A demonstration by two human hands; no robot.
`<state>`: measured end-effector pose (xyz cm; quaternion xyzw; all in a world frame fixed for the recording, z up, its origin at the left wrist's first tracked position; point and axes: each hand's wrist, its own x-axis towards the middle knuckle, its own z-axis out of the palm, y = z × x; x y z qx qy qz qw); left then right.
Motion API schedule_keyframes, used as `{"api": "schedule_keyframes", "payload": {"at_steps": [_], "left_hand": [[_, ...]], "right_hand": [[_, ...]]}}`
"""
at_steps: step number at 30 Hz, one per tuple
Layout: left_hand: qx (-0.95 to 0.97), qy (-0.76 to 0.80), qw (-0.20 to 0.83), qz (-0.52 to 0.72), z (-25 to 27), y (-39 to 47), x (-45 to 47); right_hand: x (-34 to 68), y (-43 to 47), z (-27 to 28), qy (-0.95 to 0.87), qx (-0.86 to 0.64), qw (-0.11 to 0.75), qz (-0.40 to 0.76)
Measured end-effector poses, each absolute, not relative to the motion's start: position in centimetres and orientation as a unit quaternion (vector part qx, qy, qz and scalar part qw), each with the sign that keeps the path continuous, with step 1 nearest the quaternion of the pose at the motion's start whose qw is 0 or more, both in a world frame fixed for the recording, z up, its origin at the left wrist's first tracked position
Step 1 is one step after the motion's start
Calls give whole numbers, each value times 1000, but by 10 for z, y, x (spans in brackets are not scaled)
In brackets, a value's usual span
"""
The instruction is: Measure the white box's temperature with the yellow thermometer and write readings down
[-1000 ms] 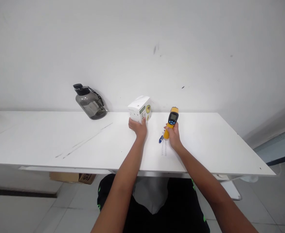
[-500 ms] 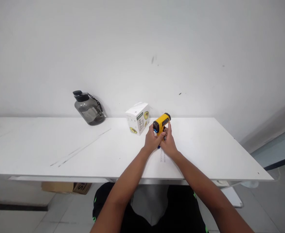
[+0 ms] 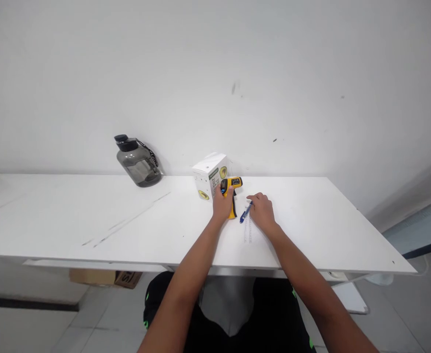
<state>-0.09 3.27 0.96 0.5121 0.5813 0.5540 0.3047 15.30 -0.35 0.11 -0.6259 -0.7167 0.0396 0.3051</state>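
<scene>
My left hand (image 3: 223, 205) is wrapped round the grip of a yellow and black infrared thermometer (image 3: 230, 184). The thermometer's dark display end faces me and its nose points to the right, in front of a white box. Close by on the right, my right hand (image 3: 262, 211) is low over the table with its fingers curled on the upper end of a blue pen (image 3: 246, 213). The pen slants toward me, its lower end near a sheet of paper (image 3: 248, 234) with rows of faint writing. My right hand and forearm cover part of the sheet.
The white box (image 3: 203, 182) with avocado pictures stands behind my left hand. Farther left a grey transparent water bottle (image 3: 138, 165) with a black cap leans by the wall. Both are on the white table (image 3: 134, 230). A cardboard box (image 3: 94, 276) lies beneath it.
My hands have moved apart. The thermometer, earlier between both hands, has shifted left and lower in my left hand. My right hand has let go of it and is now on the pen.
</scene>
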Motion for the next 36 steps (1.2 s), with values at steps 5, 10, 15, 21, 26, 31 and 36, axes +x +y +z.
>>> {"api": "schedule_keyframes", "payload": {"at_steps": [5, 10, 15, 21, 26, 31, 36], "left_hand": [[534, 583, 322, 522, 11, 32, -1], [574, 573, 351, 469, 9, 32, -3], [576, 589, 323, 466, 6, 35, -5], [597, 628, 261, 426, 3, 40, -7], [619, 624, 232, 417, 0, 44, -8], [626, 613, 227, 427, -2, 44, -8], [613, 625, 237, 422, 1, 42, -7]], "right_hand": [[148, -8, 8, -676, -698, 220, 88], [140, -11, 12, -653, -720, 177, 151], [137, -13, 12, -646, -727, 164, 163], [138, -14, 15, -668, -711, 160, 147], [139, -13, 12, -668, -709, 172, 147], [143, -10, 10, -657, -705, 236, 126], [146, -10, 13, -621, -692, 354, 98]]}}
